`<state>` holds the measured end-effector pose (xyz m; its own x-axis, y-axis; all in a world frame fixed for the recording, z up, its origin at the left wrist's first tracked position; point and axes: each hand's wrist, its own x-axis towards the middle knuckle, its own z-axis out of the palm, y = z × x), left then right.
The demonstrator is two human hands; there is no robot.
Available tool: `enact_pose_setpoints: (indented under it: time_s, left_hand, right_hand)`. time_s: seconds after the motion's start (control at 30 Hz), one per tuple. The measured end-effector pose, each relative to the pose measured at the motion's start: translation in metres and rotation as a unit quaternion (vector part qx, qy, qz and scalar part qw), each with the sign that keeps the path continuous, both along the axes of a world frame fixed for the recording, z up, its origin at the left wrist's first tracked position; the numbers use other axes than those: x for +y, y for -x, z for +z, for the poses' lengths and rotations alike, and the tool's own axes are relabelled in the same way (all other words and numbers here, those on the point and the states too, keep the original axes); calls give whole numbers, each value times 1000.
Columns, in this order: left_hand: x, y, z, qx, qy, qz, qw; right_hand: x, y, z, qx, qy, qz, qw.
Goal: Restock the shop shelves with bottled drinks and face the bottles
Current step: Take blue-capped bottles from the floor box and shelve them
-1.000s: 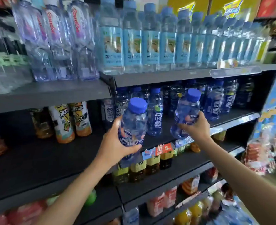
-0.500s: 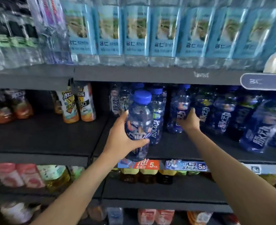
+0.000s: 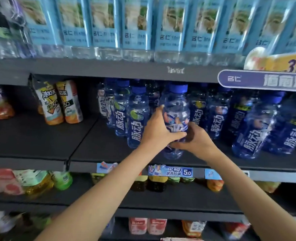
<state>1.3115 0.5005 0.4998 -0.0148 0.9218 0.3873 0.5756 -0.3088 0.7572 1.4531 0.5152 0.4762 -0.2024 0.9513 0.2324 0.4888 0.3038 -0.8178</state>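
Your left hand (image 3: 158, 129) wraps its fingers (image 3: 176, 135) round the blue-capped bottle (image 3: 176, 108) at mid-label; your right hand (image 3: 198, 140) curls round its lower body from the other side; the bottle stands upright on the dark shelf (image 3: 109, 150); beyond your fingers stand more blue bottles (image 3: 137, 119).

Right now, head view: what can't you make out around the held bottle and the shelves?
- Blue-capped bottle: lower label covered by left hand and right hand; whether its base touches the shelf is unclear.
- Water bottles on the top shelf: caps cut off by the frame's upper edge.
- Rear blue bottles: count hidden by the front row and shadow.
- Bottom-shelf packs: labels blurred.
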Motion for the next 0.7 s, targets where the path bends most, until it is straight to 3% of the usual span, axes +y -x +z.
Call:
enact_pose_setpoints:
  time_s: [0.1,0.23,0.33,0.43,0.57,0.7]
  left_hand:
    - [3,2,7,89,-48,8,995]
    - [-1,36,-2,21,-179,105,978]
    - [3,59,-28,-19,-119,186,975]
    - [14,68,-50,-52,-13,174,983]
    - [22,74,-54,-74,8,128,989]
    - [1,98,-52,-49,-5,112,993]
  right_hand:
    - [9,-7,-10,-45,-1,-90,995]
    - [33,-9,-10,-42,5,-185,982]
    - [56,-3,-14,-47,29,-221,974]
    - [64,11,-23,-28,18,-248,968]
    - [38,41,-32,42,-151,-306,939]
    - [5,96,-23,56,-268,-207,939]
